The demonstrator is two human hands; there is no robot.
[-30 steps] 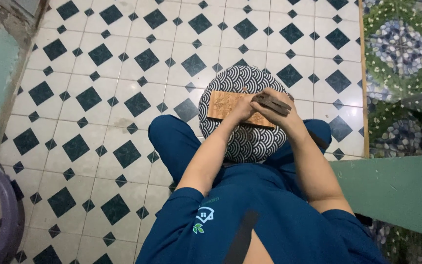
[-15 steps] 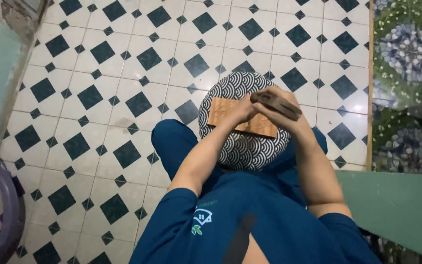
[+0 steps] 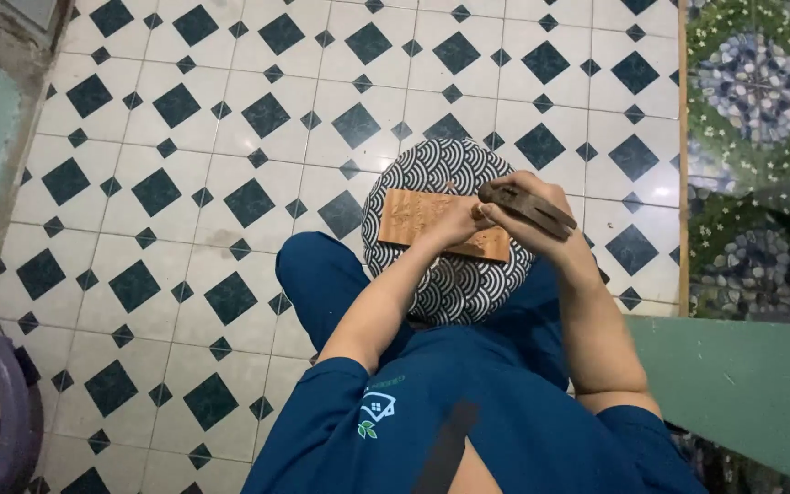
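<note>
While hands (image 3: 496, 212) meet, mallet (image 3: 528, 208) over plank (image 3: 413, 216).

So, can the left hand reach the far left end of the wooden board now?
Probably yes. The left hand already rests on the wooden board, and nothing lies on its bare left end. The right hand, holding a dark tool, stays on the other side.
</note>
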